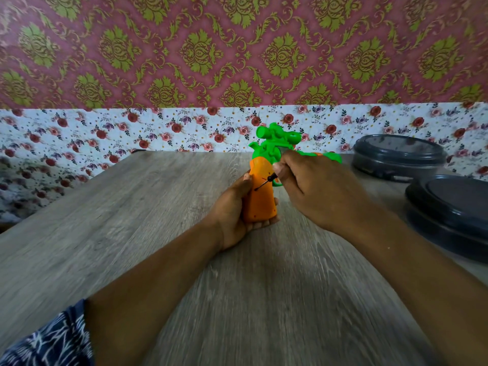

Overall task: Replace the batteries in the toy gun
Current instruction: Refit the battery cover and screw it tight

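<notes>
**Screwdriver meets toy gun grip at my table**

My left hand cups the orange grip of the toy gun from below and behind, fingers curled around it and thumb pressed against its left edge, holding it clear above the wooden table. The grip faces me; the green body, with its scope-like tube on top, points away toward the floral wall covering, and the barrel runs off to the right behind my other hand. My right hand is closed around a small black screwdriver, pinching it between thumb and fingers, the thin tip touching the flat face of the orange grip near its middle. Most of the tool's handle is hidden in my fist. To the right on the table sit two dark round lidded containers, one nearer me, the other further back by the wall, well apart from the toy. A patterned blue sleeve shows at my left elbow
</notes>
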{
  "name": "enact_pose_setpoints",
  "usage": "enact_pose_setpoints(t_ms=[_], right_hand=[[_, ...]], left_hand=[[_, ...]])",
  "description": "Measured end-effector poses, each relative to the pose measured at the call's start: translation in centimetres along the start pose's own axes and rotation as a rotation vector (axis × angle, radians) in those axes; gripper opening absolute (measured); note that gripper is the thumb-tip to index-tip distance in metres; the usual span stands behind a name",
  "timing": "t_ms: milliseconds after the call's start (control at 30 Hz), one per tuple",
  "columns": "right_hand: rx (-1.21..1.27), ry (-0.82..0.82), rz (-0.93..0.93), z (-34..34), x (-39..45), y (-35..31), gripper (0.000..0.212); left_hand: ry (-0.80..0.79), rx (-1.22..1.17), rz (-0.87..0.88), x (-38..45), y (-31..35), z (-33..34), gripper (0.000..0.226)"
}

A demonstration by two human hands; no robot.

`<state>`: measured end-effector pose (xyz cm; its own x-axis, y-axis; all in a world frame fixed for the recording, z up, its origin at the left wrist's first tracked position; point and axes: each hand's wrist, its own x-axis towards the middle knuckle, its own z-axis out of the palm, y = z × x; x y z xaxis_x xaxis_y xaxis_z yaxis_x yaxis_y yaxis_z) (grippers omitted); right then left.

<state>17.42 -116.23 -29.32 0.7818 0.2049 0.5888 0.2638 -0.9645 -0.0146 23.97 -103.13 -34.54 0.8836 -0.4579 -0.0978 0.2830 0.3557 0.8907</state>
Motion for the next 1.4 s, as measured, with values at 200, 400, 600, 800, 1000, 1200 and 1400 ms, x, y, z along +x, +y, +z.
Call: enact_pose_setpoints(t_ms=[200,400,600,800,1000,1200,1400], right_hand=[[0.361,0.030,-0.015,-0.2,0.3,-0.7,0.008],[0.178,0.174,-0.034,-0.4,0.1,-0.3,0.039],[-0.007,0.183,-0.066,0.2,0.0,-0.4,0.039],[0.220,-0.014,-0.073,0.5,0.2,-0.8,0.018],[0.094,0.069,-0.069,0.1,0.1,-0.9,0.027],[0.062,0.074,-0.046,0.3,0.0,-0.8,0.026],[0.431,-0.070,0.009,0.3,0.4,-0.9,0.014]], left_hand=[[-0.008,0.036,0.010,-0.1,0.0,0.1,0.041],[-0.020,0.038,0.012,-0.2,0.0,0.0,0.041],[-0.014,0.031,0.011,0.0,-0.1,-0.1,0.041],[-0.015,0.004,0.002,0.2,0.0,-0.1,0.030],[-0.017,0.022,0.020,0.4,-0.2,-0.3,0.032],[-0.024,0.036,0.023,0.5,-0.2,-0.4,0.036],[-0.045,0.075,0.049,0.8,-0.4,-0.5,0.030]])
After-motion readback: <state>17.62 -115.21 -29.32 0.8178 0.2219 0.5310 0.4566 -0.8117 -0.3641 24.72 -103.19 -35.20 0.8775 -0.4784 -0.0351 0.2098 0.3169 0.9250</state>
